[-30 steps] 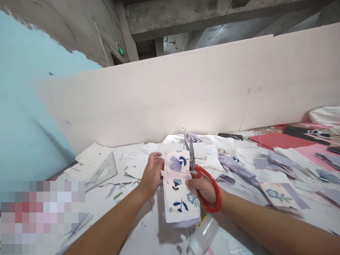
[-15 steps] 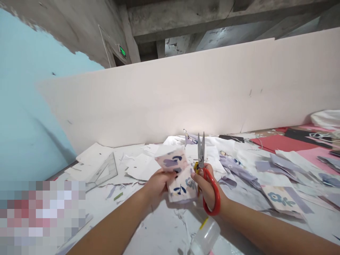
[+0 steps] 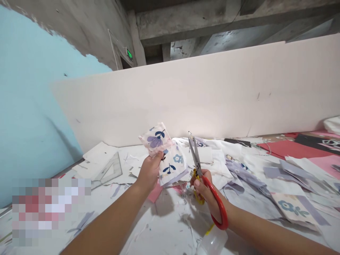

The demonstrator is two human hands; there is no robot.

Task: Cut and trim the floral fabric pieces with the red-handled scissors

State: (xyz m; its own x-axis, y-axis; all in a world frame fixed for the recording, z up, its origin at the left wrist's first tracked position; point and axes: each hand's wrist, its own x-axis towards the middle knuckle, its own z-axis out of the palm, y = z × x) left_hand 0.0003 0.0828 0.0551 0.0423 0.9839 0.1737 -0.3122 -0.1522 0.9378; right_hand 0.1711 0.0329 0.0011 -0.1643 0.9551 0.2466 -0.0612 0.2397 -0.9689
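My left hand (image 3: 152, 169) pinches a piece of floral fabric (image 3: 171, 161), cream with purple and blue flowers. Its upper part folds over at an angle, and a lilac layer shows along its lower edge. My right hand (image 3: 205, 187) is closed round a pair of red-handled scissors (image 3: 196, 157), their blades pointing up and slightly parted. A yellow loop (image 3: 199, 196) shows under the same hand; whether it belongs to the scissors I cannot tell. The blades are to the right of the fabric, apart from it. Below my right hand lies a clear plastic bottle (image 3: 214, 242) with a yellow band.
A transparent set square (image 3: 114, 170) lies at the left on paper sheets. Another floral fabric piece (image 3: 294, 209), lilac scraps (image 3: 289, 175) and red sheets (image 3: 294, 146) lie at the right. A pale partition (image 3: 186, 99) stands behind the table.
My left hand has raised the fabric up and left, away from my right hand. The scissors have tilted left and moved slightly down. Pink scraps now show beneath the fabric.
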